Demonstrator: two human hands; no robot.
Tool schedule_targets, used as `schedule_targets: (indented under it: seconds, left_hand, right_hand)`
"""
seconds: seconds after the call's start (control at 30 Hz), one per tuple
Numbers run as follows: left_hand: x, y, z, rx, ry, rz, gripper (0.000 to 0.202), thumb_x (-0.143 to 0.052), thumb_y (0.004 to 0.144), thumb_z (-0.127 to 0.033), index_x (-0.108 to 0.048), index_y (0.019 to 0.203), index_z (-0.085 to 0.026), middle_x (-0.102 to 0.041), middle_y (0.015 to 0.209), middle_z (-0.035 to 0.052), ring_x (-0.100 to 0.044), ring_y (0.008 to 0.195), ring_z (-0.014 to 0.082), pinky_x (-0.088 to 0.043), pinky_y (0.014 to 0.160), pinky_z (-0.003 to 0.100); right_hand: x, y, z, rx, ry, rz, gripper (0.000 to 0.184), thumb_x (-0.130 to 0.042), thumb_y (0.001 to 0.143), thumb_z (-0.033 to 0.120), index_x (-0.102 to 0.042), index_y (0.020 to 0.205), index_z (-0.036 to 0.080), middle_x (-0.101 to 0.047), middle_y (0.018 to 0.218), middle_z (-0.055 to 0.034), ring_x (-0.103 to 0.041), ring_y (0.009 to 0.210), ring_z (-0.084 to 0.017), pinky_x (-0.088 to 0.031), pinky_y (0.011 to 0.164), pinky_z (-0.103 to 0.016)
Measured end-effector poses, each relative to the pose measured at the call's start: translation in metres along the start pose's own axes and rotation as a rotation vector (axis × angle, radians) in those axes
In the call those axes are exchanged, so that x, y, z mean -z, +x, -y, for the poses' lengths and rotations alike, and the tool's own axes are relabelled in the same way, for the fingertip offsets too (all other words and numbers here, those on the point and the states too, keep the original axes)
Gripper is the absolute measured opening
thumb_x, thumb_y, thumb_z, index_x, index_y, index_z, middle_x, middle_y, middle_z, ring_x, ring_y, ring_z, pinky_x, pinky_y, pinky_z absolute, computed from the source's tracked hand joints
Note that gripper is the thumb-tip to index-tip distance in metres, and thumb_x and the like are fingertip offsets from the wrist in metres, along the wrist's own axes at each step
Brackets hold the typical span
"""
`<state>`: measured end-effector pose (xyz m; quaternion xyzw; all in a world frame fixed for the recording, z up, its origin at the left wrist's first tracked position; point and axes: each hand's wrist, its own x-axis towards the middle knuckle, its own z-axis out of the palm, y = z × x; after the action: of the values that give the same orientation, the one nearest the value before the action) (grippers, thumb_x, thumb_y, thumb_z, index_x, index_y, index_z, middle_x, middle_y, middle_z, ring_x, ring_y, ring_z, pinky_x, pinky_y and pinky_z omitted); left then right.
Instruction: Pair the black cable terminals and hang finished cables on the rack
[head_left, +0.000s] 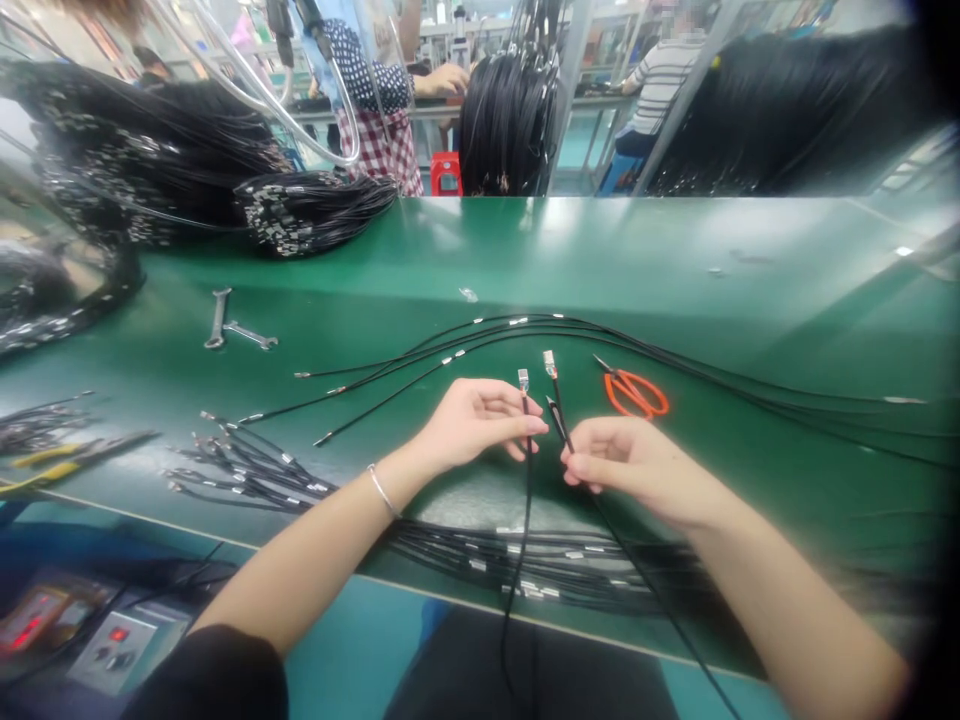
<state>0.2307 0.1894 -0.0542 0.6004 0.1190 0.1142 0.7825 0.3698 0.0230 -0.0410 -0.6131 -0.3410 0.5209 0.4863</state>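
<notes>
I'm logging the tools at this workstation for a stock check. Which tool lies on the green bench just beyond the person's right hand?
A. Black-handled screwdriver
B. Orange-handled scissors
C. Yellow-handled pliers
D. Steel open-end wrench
B: the orange-handled scissors lie on the green bench top just past the right hand.

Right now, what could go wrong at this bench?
Two risks, perhaps. The black cables held by the left hand and right hand trail over the cable bundle and could tangle with it. The orange-handled scissors lie beside loose wires, which their blades might nick.
</notes>
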Motion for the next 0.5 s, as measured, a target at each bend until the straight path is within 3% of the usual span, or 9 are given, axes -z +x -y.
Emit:
schedule_targets:
  seconds: [0.17,0.33,0.5]
  left_hand:
    - [-0.001,-0.001,-0.001,0.058,-0.065,-0.021,0.035,-0.087,0.066,-0.034,-0.071,0.083,-0.007,-0.069,0.070,0.0071,-0.067,0.060,0.0156,-0.058,0.052,0.024]
    - [0.008,0.003,0.001,0.096,0.032,-0.084,0.029,-0.085,0.069,-0.032,-0.073,0.080,-0.008,-0.067,0.066,0.0040,-0.059,0.052,0.0086,-0.052,0.045,0.017]
    - [0.011,0.005,0.000,0.176,0.138,-0.054,0.032,-0.088,0.064,-0.032,-0.074,0.080,-0.008,-0.068,0.062,0.0051,-0.062,0.050,0.0111,-0.057,0.050,0.021]
  right_hand:
    - [-0.011,0.004,-0.002,-0.043,0.051,0.029,0.041,-0.090,0.056,0.042,-0.061,0.069,0.016,-0.066,0.065,-0.0027,-0.055,0.056,-0.010,-0.043,0.055,-0.023]
    - [-0.015,0.004,-0.001,-0.043,0.046,0.018,0.038,-0.088,0.059,0.041,-0.060,0.069,0.016,-0.067,0.065,-0.0031,-0.053,0.053,-0.009,-0.035,0.046,-0.019]
    - [-0.016,0.002,-0.002,-0.046,0.042,0.009,0.037,-0.089,0.059,0.037,-0.060,0.069,0.016,-0.067,0.063,-0.0034,-0.053,0.052,-0.009,-0.033,0.044,-0.018]
